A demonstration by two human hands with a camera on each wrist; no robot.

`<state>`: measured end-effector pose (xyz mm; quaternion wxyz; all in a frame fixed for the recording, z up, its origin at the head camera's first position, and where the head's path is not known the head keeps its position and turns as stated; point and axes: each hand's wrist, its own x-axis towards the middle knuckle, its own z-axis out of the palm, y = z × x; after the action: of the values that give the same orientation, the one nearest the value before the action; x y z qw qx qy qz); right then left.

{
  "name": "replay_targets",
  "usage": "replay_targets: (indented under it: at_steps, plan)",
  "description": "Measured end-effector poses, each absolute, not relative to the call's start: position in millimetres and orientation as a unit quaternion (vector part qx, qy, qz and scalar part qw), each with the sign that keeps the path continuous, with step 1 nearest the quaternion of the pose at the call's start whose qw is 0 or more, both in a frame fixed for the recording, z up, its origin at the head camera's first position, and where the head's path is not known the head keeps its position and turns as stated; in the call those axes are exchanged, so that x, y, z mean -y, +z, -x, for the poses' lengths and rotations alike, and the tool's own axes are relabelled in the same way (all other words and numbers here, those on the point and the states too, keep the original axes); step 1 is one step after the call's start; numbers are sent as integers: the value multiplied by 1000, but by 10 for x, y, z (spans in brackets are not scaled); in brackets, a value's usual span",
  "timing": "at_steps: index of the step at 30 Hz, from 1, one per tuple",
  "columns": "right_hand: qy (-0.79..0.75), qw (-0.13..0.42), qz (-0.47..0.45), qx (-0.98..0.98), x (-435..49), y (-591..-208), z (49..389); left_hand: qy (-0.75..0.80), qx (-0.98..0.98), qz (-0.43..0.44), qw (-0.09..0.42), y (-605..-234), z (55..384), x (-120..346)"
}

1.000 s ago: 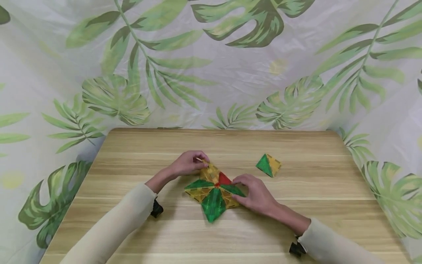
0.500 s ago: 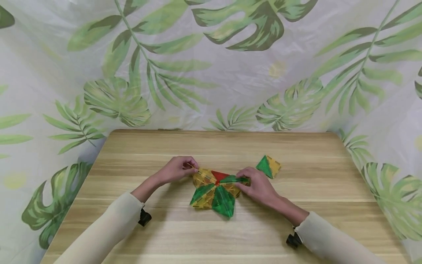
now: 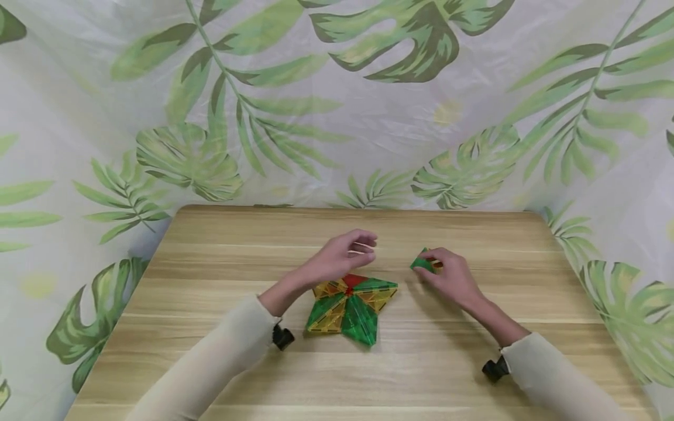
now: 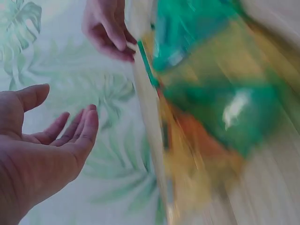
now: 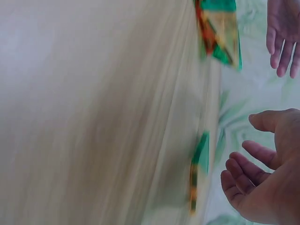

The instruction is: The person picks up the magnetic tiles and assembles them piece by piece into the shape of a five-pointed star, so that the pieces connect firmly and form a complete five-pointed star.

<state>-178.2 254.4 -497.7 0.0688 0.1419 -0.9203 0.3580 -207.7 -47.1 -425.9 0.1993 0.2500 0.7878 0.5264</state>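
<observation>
A star-shaped build of translucent magnetic tiles (image 3: 360, 323) in green, yellow and red stands on the wooden table. Its far left part is hidden behind my left hand (image 3: 337, 258), which hovers over it with relaxed fingers, holding nothing. Over to the right, my right hand (image 3: 453, 278) hangs over a small green-and-yellow tile piece (image 3: 423, 266), thumb and fingers spread about it. In the right wrist view a gap shows between that hand's fingers (image 5: 243, 176) and the small piece (image 5: 201, 152). Motion blurs the star in the left wrist view.
The wooden table (image 3: 210, 245) reaches back to a leaf-patterned cloth (image 3: 368, 117) that hangs behind and at both sides. A black wrist camera (image 3: 282, 337) sits under the left sleeve, another camera (image 3: 495, 370) under the right.
The star turned and shifted slightly right while both hands held it; both have since let go. My left hand moved right over it, my right hand moved back and right to the small piece.
</observation>
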Motion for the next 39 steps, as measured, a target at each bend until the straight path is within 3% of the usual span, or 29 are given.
replay_targets:
  at_steps: [7, 12, 17, 23, 39]
  plan:
    - [336, 70, -105, 933, -2960, -5017, 1816, 578, -742, -181, 288, -4347, 2138, -26]
    - [350, 25, -67, 934, -3148, -5044, 1807, 618, -702, -122, 334, -4489, 2231, -230]
    - [378, -17, -44, 924, -3221, -5080, 1806, 625, -679, -87, 374, -4575, 2294, -368]
    - [384, -18, -34, 922, -3186, -5102, 1806, 643, -639, -44, 420, -4624, 2300, -457]
    - [410, -23, 3, 912, -2969, -5080, 1768, 651, -618, -35, 439, -4720, 2294, -522]
